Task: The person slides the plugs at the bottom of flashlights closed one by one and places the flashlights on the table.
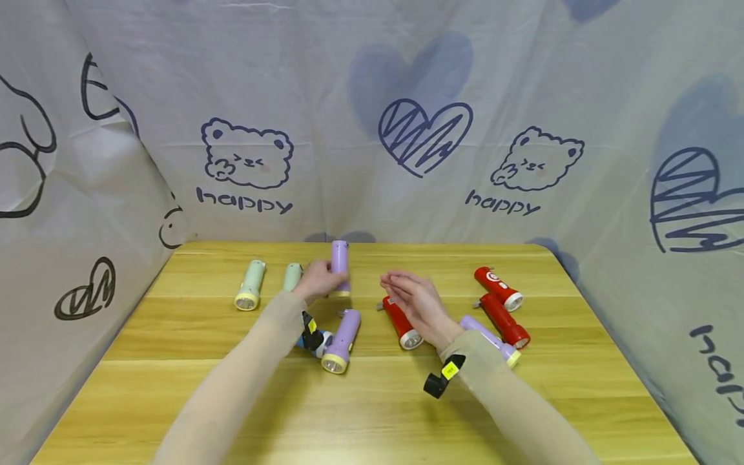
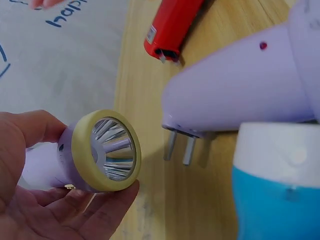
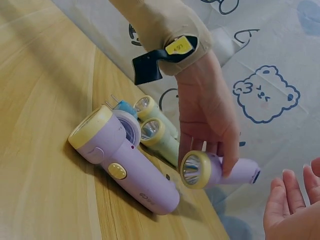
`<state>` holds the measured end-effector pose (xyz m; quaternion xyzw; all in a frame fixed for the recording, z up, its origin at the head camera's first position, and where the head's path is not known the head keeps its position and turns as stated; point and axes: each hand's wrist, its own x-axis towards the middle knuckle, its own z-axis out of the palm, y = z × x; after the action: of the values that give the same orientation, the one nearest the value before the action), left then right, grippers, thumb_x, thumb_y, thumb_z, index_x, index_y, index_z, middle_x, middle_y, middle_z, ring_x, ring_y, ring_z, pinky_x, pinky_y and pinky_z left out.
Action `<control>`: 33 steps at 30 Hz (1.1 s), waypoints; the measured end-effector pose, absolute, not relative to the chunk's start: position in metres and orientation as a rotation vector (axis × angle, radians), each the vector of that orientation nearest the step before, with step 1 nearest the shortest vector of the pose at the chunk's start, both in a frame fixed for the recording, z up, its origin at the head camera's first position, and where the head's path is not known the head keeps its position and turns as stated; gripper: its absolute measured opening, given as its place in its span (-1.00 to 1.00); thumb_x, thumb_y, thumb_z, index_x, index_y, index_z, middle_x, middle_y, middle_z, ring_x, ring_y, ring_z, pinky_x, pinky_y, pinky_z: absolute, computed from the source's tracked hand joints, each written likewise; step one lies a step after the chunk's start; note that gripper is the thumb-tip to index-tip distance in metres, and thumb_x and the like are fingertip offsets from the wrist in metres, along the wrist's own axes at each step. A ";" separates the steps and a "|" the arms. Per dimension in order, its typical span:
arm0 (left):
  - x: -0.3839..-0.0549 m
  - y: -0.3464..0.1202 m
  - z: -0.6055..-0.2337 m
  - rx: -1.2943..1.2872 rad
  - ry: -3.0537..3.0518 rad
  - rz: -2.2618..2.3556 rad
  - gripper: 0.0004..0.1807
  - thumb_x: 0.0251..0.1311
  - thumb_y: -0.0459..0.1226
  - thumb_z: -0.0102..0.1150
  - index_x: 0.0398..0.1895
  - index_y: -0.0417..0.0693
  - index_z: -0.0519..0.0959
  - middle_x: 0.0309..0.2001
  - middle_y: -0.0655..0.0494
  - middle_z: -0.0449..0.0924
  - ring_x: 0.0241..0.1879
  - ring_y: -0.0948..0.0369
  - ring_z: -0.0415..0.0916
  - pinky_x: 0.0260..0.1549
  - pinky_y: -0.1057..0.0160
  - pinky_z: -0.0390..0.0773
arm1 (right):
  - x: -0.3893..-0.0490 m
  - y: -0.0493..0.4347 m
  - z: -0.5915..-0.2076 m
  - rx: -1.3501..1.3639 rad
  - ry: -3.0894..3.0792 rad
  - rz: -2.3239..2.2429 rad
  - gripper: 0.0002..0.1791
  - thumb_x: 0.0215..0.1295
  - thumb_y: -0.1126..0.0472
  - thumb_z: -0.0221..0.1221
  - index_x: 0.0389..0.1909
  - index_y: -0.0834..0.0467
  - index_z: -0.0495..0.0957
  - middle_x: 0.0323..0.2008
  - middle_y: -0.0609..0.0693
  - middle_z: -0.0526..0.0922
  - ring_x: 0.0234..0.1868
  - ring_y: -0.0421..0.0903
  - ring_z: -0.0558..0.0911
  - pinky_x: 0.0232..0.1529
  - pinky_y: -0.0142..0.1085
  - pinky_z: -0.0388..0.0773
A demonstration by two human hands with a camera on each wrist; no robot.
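My left hand [image 1: 316, 282] grips a purple flashlight [image 1: 340, 258] with a pale yellow lamp ring, near the table's back edge. In the left wrist view the flashlight's lens [image 2: 112, 150] shows between thumb and fingers. The right wrist view has that flashlight [image 3: 235, 171] lifted off the wood. My right hand [image 1: 421, 303] holds nothing; its fingers are extended and it hovers over a red flashlight [image 1: 399, 318]. Between the forearms lies another purple flashlight [image 1: 347, 332], its plug prongs [image 2: 189, 151] folded out. A blue and white flashlight [image 1: 320, 345] touches or nearly touches it, partly covered by my left wrist.
Two light green flashlights [image 1: 253, 279] lie at the left, one partly behind my left hand. To the right are two red flashlights [image 1: 504, 321] and a purple one [image 1: 485, 334] partly under my right forearm. White drawn-on sheets [image 1: 349, 206] enclose the wooden table [image 1: 360, 413].
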<state>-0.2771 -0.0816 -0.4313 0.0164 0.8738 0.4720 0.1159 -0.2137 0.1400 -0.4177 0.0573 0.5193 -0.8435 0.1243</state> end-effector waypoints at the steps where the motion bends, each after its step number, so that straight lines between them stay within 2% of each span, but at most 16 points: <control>1: -0.277 -0.081 -0.433 0.039 2.561 1.380 -0.49 0.25 -0.20 0.15 0.17 -0.39 0.49 -0.02 -0.27 0.61 -0.26 0.13 0.51 -0.43 0.37 0.52 | -0.214 0.140 -0.418 0.167 1.511 -2.458 -0.71 0.51 0.36 0.01 0.17 0.32 0.46 -0.16 -0.06 0.77 -0.06 -0.22 0.73 0.39 -0.29 0.47; 7: -0.283 -0.080 -0.442 -0.006 2.584 1.327 -0.52 0.28 -0.18 0.16 0.16 -0.35 0.52 -0.01 -0.25 0.65 -0.24 0.10 0.56 -0.36 0.33 0.58 | -0.213 0.140 -0.419 0.150 1.509 -2.441 -0.67 0.52 0.37 0.00 0.23 0.35 0.42 -0.13 -0.05 0.75 -0.04 -0.21 0.72 0.20 -0.41 0.61; 9: -0.285 -0.080 -0.444 -0.005 2.606 1.283 -0.54 0.27 -0.17 0.17 0.09 -0.35 0.55 -0.07 -0.23 0.66 -0.27 0.11 0.55 -0.37 0.32 0.58 | -0.213 0.140 -0.419 0.143 1.515 -2.434 -0.65 0.52 0.37 -0.01 0.25 0.36 0.41 -0.13 -0.06 0.75 -0.02 -0.21 0.71 0.19 -0.42 0.61; 15: -0.286 -0.082 -0.447 -0.046 2.604 1.157 -0.59 0.22 -0.17 0.21 -0.08 -0.39 0.57 -0.25 -0.15 0.62 -0.36 0.12 0.54 -0.40 0.29 0.63 | -0.213 0.139 -0.419 0.144 1.536 -2.412 -0.63 0.51 0.38 -0.01 0.27 0.35 0.40 -0.10 -0.05 0.74 0.00 -0.21 0.70 0.35 -0.32 0.51; 20: -0.281 -0.083 -0.450 -0.061 2.562 1.120 -0.65 0.22 -0.19 0.21 -0.18 -0.36 0.52 -0.36 -0.06 0.52 -0.42 0.13 0.53 -0.43 0.24 0.67 | -0.213 0.137 -0.420 0.150 1.535 -2.407 -0.64 0.51 0.38 -0.02 0.26 0.35 0.40 0.01 0.03 0.72 -0.02 -0.21 0.71 0.19 -0.42 0.60; 23: -0.280 -0.083 -0.450 -0.061 2.557 1.097 -0.68 0.24 -0.17 0.20 -0.24 -0.31 0.50 -0.39 -0.02 0.49 -0.44 0.14 0.51 -0.44 0.25 0.64 | -0.213 0.138 -0.421 0.146 1.543 -2.402 -0.62 0.51 0.39 -0.02 0.28 0.37 0.38 0.02 0.04 0.71 0.01 -0.20 0.70 0.15 -0.45 0.61; 28: -0.275 -0.080 -0.446 -0.035 2.602 1.038 -0.68 0.30 -0.10 0.20 -0.38 -0.20 0.48 -0.43 0.03 0.46 -0.43 0.16 0.46 -0.49 0.31 0.53 | -0.214 0.139 -0.423 0.128 1.579 -2.373 -0.55 0.51 0.37 -0.02 0.35 0.40 0.31 -0.07 -0.07 0.73 0.05 -0.20 0.68 0.25 -0.40 0.56; 33: -0.276 -0.077 -0.447 -0.025 2.645 0.957 -0.62 0.36 -0.03 0.18 -0.50 -0.09 0.42 -0.48 0.07 0.42 -0.48 0.19 0.37 -0.57 0.35 0.39 | -0.216 0.141 -0.426 0.146 1.581 -2.379 -0.64 0.49 0.39 -0.01 0.25 0.35 0.42 -0.02 0.00 0.73 -0.03 -0.23 0.70 0.18 -0.42 0.60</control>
<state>-0.2761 -0.0771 -0.4470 -0.0089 0.9276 0.3355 0.1639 -0.2159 0.1406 -0.4258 0.0504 0.5474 -0.8235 0.1403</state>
